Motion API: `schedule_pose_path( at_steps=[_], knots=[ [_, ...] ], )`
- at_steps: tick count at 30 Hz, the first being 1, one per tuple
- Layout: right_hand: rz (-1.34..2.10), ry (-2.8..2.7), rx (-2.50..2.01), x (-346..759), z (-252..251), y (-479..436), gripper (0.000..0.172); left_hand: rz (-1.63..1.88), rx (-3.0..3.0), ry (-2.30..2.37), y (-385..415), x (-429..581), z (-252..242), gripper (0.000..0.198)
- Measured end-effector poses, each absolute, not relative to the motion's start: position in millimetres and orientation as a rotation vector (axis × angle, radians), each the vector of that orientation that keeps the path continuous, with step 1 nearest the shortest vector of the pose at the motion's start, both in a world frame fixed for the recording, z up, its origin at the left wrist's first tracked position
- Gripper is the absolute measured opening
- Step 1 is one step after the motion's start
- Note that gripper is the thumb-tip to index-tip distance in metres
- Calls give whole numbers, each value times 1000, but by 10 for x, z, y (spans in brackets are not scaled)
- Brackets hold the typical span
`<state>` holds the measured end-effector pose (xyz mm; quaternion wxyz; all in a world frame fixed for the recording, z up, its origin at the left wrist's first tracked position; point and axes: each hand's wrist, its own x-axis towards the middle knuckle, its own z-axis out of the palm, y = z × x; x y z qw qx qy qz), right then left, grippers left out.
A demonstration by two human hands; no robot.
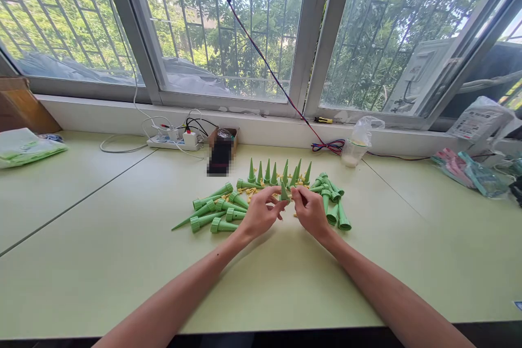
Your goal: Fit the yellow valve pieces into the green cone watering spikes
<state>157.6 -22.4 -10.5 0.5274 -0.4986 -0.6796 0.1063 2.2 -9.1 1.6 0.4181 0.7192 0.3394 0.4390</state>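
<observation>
Between the thumb and fingers of my left hand [260,212] is a green plastic spike [284,192], its point up. My right hand [312,213] is pinched closed right beside it; whatever its fingertips hold is too small to make out. Just beyond both hands stands a row of upright green cones [267,173], with small yellow pieces [252,193] scattered around them. To the left lie several green spikes with ribbed caps [220,205]. More green capped spikes [332,201] are heaped to the right of my right hand.
A power strip [173,143] with cables and a small open box [235,141] stand by the window wall. Further right are a bagged plastic cup [353,153], coiled wire [328,146] and plastic packets [468,171]. A green-white package [28,149] lies far left on the table [122,261].
</observation>
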Motion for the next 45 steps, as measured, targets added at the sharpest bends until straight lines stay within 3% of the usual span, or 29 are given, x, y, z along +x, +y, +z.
schedule_pose_path(
  at_steps=[3,7,14,27,45],
  knots=[
    [224,-1576,-1217,1591,-111,-219,39,1078,1587,859,-65,33,29,46],
    [206,-1524,-1235,1614,-116,-212,39,1005,1316,881,-34,35,54,46],
    [302,-1612,-1180,1586,-114,-235,36,658,1147,865,-38,21,75,67],
    [346,-1619,-1145,1588,-101,-238,35,728,1158,731,-12,-2,13,53],
    [277,-1668,-1131,1601,-115,-209,40,994,1706,784,-82,-10,28,36]
  ],
)
